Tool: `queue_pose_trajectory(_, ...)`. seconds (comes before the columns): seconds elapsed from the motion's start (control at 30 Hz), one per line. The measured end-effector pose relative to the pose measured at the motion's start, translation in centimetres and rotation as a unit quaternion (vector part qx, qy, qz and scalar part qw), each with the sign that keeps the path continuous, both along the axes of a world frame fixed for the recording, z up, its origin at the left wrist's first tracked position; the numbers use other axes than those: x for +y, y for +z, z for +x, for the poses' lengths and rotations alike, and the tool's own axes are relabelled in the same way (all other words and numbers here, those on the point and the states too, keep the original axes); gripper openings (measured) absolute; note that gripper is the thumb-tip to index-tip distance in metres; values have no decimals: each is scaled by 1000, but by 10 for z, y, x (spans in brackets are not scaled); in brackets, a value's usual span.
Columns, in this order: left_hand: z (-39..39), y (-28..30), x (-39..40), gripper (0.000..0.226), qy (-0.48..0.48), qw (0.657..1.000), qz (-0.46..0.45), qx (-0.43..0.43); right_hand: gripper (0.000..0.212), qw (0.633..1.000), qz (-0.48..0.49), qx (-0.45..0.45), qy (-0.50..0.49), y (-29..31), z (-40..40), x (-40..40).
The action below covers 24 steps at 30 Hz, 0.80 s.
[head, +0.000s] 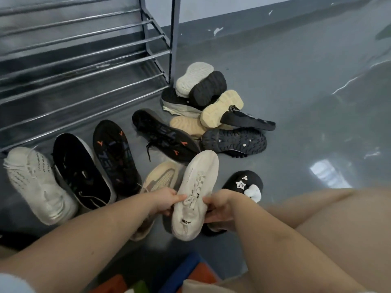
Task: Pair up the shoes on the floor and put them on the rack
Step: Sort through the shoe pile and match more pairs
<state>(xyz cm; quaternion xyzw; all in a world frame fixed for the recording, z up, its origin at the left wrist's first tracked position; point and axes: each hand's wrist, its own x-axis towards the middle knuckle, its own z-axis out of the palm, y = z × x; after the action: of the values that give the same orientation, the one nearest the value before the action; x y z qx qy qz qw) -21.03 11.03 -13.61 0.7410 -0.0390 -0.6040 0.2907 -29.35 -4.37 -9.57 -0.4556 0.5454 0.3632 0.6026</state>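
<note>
Both hands held one cream sneaker [194, 193] above the floor [296, 102], toe pointing away, laces up. Left hand [167, 200] gripped its left side near the laces, fingers curled round the upper; right hand [218, 210] gripped the right side the same way, fingers wrapped under the edge.

Just left of the held shoe, a tan mesh sneaker [160, 180] lay on the floor, partly under the left wrist. Further left, in a row close to the rack [80, 60]: a white sneaker [38, 185], a black sneaker with white sole [80, 172], and a black shoe sole-up with orange marks [115, 155]. A matching orange-marked sole [167, 138] lay beyond the held shoe.

By the rack's corner post, a heap: off-white sole [193, 78], black sole [208, 87], yellowish sole [222, 107], black lugged sole [234, 141], a black strapped shoe [249, 120] on top. Exact pairing in the heap was hard to tell.

Right of the hands, a black slipper with star charm [245, 182] was on a foot in a white sock. Rack bars bore no shoes in view.
</note>
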Motion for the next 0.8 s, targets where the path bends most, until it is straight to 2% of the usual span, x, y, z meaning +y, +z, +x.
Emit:
queue_pose_trajectory(0.13,-5,-3,1,28,-14,1000,0,-25,33,1000,-17,15,-20,-14,-2,4)
queue_pose_trajectory(0.3,-3,-3,3,19,-24,996,-7,-88,33,999,-6,16,-33,-24,0,8)
queue_pose_trajectory(0.5,-4,-8,2,14,-19,995,-15,-99,34,999,-3,20,-33,-18,1,8)
queue_pose_trajectory(0.63,0,-7,4,26,-23,996,-19,-79,36,999,2,10,-37,-15,-1,11)
queue_pose_trajectory(0.8,1,0,-1,31,-15,996,-30,-88,36,999,-11,4,-40,-12,0,10)
